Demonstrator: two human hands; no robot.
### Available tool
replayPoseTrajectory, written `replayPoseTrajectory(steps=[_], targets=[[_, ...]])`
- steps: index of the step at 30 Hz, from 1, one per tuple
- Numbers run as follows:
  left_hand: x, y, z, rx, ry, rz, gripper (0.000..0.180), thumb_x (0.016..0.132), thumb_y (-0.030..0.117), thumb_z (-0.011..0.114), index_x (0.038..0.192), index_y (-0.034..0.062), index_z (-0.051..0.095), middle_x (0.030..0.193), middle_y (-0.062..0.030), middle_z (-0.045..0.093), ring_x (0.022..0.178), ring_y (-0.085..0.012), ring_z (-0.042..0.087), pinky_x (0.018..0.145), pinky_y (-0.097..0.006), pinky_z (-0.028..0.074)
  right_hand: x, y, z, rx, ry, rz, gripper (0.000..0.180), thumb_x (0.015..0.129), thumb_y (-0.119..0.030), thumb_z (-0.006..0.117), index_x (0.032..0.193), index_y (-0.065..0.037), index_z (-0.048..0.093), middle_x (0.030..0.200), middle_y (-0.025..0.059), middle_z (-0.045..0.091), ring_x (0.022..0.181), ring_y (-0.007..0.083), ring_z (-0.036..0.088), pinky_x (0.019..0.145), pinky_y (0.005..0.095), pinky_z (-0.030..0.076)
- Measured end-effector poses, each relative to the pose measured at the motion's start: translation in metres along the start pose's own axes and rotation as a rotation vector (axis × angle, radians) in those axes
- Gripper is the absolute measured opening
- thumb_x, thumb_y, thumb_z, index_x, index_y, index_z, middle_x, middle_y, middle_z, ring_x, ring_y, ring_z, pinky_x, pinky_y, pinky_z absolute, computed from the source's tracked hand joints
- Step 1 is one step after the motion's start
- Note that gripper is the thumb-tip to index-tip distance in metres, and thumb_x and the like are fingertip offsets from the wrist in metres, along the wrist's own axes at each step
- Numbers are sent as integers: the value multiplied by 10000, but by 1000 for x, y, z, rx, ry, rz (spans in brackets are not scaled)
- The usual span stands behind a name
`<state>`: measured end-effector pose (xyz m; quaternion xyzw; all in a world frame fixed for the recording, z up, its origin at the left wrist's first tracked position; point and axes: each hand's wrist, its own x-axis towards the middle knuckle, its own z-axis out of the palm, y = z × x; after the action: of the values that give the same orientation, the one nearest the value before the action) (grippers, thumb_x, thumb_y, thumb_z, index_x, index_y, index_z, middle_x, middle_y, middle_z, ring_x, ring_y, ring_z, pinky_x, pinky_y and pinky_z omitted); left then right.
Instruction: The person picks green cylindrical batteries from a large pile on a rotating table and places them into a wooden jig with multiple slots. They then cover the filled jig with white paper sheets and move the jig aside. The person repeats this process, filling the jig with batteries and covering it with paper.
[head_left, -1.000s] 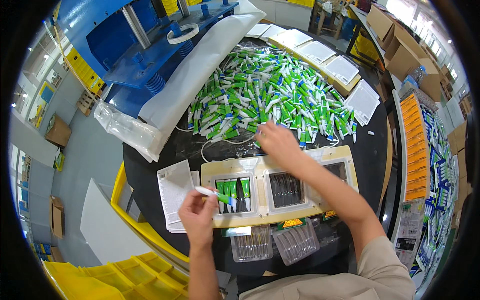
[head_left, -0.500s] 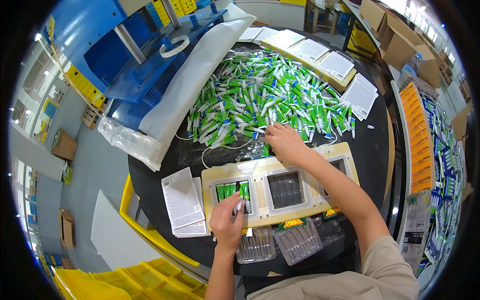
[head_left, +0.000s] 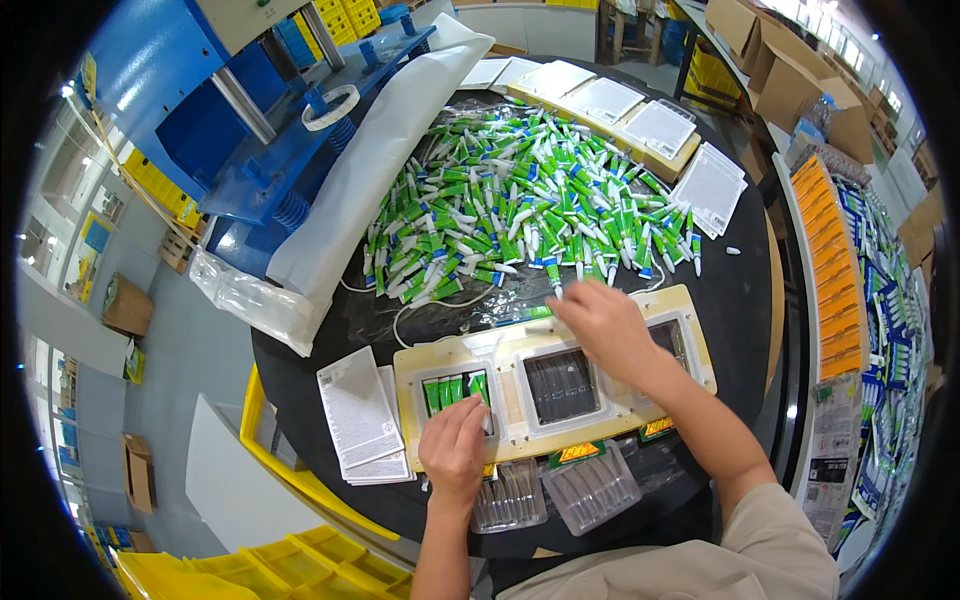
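My left hand (head_left: 455, 445) is closed in a pinch over the left window of a cream-coloured frame. Its fingertips are on a small green tube (head_left: 478, 384), whose lower end they hide. More green tubes (head_left: 443, 393) lie side by side in that window's clear blister. My right hand (head_left: 607, 335) hovers above the frame's far edge, its fingers curled at the near side of a heap of green, white-capped tubes (head_left: 480, 200). A green tube (head_left: 540, 312) shows at its fingertips, partly hidden. The frame (head_left: 508, 395) has clear blisters in its middle window (head_left: 565, 385) and right window.
Printed white cards (head_left: 360, 410) are stacked left of the frame. Clear blister packs (head_left: 595, 485) lie at its near edge. Behind the heap stands another frame with cards (head_left: 655, 130). A blue press (head_left: 250, 170) and plastic sheeting (head_left: 380, 160) are at left, yellow crates (head_left: 270, 560) lower left.
My right hand has drawn back from the heap toward the frame. My left hand has lowered over the left window; the white cap seen at its fingers is now hidden.
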<state>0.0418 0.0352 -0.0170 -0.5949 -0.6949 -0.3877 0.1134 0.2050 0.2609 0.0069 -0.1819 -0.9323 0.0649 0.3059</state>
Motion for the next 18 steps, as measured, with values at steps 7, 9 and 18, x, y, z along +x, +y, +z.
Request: replayPoseTrajectory(steps=[7,9,18], targets=[[2,3,-8,58,-140,61,275,770,-88,643,1010,4,740,1092,-125,753,1041,-315,706,942,-447,546,-67,-55,-28,-8,22,-20,312,770,-44,664,1067,45,698,971,113,658,810,248,636,670,332,538],[1,4,-11,54,-174,29,291,758,-88,646,1019,1,741,1110,-132,747,1067,-324,698,980,-463,541,-68,-62,-28,-35,27,-42,321,757,-47,670,1060,55,698,962,110,652,793,235,627,657,322,530],[1,-4,-21,188,-260,157,259,785,9,663,1034,27,735,1133,-106,745,1081,-288,692,954,-434,550,-60,-71,-8,-93,2,-139,315,762,-62,667,1045,75,693,873,87,601,785,205,595,636,298,505]])
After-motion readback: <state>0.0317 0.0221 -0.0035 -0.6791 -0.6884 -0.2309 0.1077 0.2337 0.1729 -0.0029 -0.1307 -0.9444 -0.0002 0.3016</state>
